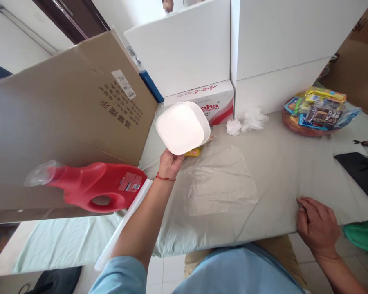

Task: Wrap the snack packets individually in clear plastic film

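At the near right, the right hand [317, 224] rests on the cloth-covered table [272, 163], fingers loosely bent and gripping nothing. Farther in, left of a clear plastic sheet [221, 181], the left hand [169, 163] grips the near edge of a white bowl [182, 127], held tilted above the table. A red jug [101, 185] lies to the left.

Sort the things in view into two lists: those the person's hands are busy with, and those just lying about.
Busy with: white bowl, held up by the left hand; tablecloth, touched by the right hand.
Lying about: red jug, cardboard box, clear plastic sheet, crumpled tissue, snack basket, black tablet.
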The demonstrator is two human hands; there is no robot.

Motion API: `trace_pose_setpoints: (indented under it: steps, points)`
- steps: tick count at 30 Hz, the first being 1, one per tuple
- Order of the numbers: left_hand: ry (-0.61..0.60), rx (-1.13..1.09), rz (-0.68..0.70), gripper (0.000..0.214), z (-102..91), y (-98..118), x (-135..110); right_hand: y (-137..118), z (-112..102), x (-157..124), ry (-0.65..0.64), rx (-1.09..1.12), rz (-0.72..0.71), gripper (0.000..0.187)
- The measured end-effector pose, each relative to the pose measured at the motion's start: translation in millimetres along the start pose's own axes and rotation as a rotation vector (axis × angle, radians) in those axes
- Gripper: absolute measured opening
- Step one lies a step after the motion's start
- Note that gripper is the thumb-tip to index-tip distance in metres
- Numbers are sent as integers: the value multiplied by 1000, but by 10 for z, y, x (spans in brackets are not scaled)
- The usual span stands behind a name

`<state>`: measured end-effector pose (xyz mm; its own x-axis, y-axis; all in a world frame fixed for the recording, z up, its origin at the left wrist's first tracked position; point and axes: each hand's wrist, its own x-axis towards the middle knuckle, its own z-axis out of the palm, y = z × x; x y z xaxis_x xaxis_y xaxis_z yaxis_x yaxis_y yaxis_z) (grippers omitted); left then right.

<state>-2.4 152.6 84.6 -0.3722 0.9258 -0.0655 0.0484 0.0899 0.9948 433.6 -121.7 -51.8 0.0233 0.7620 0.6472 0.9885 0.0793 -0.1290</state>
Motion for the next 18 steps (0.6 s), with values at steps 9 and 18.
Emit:
trace_pose_setpoints:
  steps: [9, 18]
  points:
    - [-470, -504, -435, 41, 161, -332, -1474, -397, -439, 491, -215, 672, 448, 39]
    - [-582, -40, -127, 42, 330, -638, -1972, -826, -774, 749, -553, 1327, 669, 32]
